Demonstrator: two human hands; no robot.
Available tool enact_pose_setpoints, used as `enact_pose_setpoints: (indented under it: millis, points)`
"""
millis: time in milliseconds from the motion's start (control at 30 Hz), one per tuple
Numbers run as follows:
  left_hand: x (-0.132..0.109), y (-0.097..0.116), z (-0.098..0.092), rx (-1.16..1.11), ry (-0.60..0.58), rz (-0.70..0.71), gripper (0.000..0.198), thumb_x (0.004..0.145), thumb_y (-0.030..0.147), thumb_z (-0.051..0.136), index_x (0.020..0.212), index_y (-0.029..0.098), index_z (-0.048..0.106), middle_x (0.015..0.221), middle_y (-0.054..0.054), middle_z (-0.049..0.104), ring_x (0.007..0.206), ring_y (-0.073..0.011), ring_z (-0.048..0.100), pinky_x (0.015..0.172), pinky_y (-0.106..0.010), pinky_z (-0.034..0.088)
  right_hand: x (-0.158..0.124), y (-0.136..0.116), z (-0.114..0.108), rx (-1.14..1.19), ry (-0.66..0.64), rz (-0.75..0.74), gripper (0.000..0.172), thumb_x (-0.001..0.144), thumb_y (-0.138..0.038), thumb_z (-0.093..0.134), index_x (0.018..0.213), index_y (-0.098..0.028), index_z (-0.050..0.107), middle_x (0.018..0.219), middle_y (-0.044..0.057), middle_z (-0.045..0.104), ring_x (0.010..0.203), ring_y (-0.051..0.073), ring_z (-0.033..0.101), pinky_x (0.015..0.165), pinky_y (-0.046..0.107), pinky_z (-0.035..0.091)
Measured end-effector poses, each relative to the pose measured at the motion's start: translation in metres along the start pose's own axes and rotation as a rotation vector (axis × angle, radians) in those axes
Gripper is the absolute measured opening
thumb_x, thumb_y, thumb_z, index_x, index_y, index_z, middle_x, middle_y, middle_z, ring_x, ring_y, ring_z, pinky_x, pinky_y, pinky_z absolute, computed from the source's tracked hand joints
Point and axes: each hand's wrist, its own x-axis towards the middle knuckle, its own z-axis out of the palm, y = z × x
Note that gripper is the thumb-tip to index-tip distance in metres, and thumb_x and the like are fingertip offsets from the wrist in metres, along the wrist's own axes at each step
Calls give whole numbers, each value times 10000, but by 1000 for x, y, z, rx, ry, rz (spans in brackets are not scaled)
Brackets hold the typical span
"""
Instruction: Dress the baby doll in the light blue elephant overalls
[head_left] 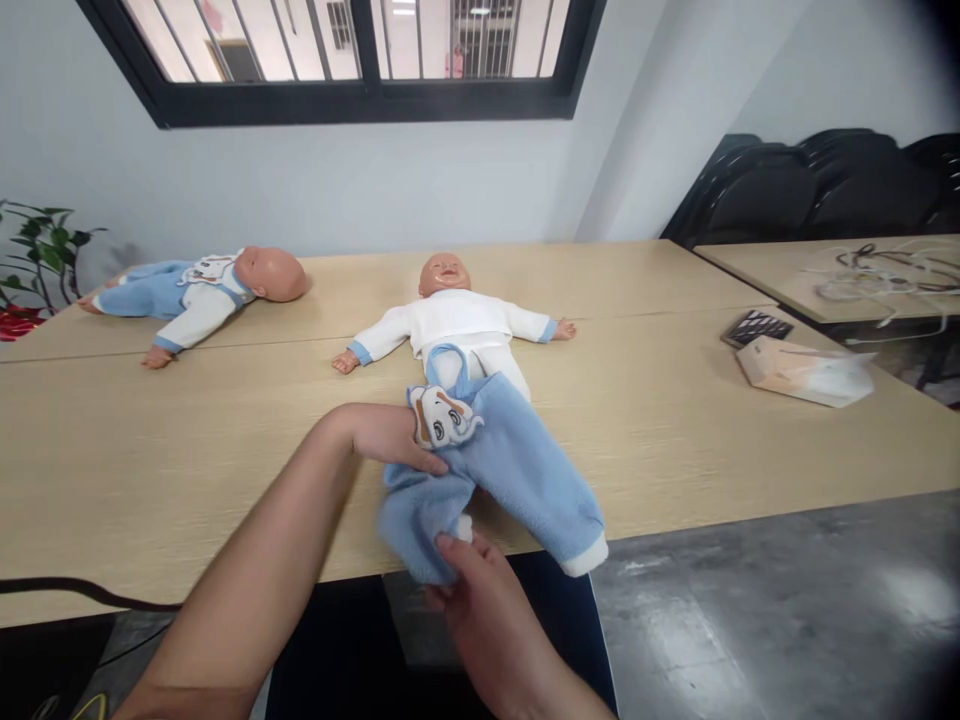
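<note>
A baby doll in a white long-sleeved top with blue cuffs lies on its back, its arms spread. Over its lower body and toward me lie blue fleece overalls with white cuffs and a bib shaped like an animal face. My left hand grips the overalls near the waist, thumb on top and fingers hidden under the bib and cloth. Lower down, my right hand pinches the cuff of the left-hand trouser leg, which hangs over the table's front edge. The doll's feet are hidden.
Another doll, dressed in blue overalls, lies at the back left of the table. At the right are a tissue pack and a dark patterned box. Cables lie on a farther table. A black cord runs along the left front edge.
</note>
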Motion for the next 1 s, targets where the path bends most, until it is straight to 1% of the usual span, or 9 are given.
enact_pose_setpoints:
  millis: [100,200,267,367,467,600,700,833,1000]
  points:
    - [2,1,-1,-64,129,23,548,920,612,623,1340,267,691,1432,-39,665,1356,-299,581,1221,-417,375,5,5,-6,-128,103,-230,323,803,-462,799,968,-195,720,860,29,645,686,132,497,601,259,424]
    - [7,4,-2,-132,384,113,617,902,667,620,1356,251,677,1468,-70,634,1458,-302,476,1275,-439,282,12,6,-9,-351,222,-517,300,886,-496,702,948,-207,749,854,42,677,725,166,551,665,305,481]
    - [9,6,-2,-168,485,162,662,882,669,652,1398,254,642,1501,-81,603,1491,-297,433,1291,-452,245,15,4,-7,-478,237,-632,297,933,-476,639,1008,-217,762,918,63,708,842,216,627,765,358,530]
    - [8,8,-1,-216,468,222,747,792,673,756,1393,244,644,1457,-105,636,1484,-312,445,1282,-471,275,18,-1,-2,-585,196,-778,329,969,-413,596,1222,-243,719,1217,97,702,1197,275,622,1022,454,510]
    - [5,10,0,-239,372,231,812,686,660,848,1352,230,676,1378,-116,691,1442,-346,495,1247,-490,350,20,-3,1,-554,179,-837,412,965,-395,602,1347,-244,635,1391,115,632,1325,275,574,1117,491,470]
    - [5,12,3,-191,293,138,698,714,565,869,1329,286,692,1370,-69,703,1369,-331,576,1218,-481,410,22,-6,1,-487,174,-763,509,935,-424,636,1401,-234,559,1316,130,672,1264,286,621,1029,472,541]
    - [10,12,6,-197,341,152,670,807,572,791,1398,297,637,1500,-54,608,1455,-307,493,1255,-486,355,23,-8,1,-503,164,-723,504,934,-406,620,1400,-236,529,1224,118,686,1124,264,661,900,420,579]
    - [16,9,10,-253,423,185,699,851,573,753,1453,258,588,1601,-89,490,1499,-310,432,1277,-511,301,26,-11,1,-520,177,-793,447,938,-366,578,1360,-247,492,1140,88,659,917,202,642,771,367,560]
    - [20,5,13,-353,433,140,698,852,636,722,1423,247,617,1552,-94,552,1494,-311,437,1278,-503,297,30,-11,1,-552,131,-834,362,937,-334,553,1284,-260,481,1013,57,622,790,179,588,673,334,520]
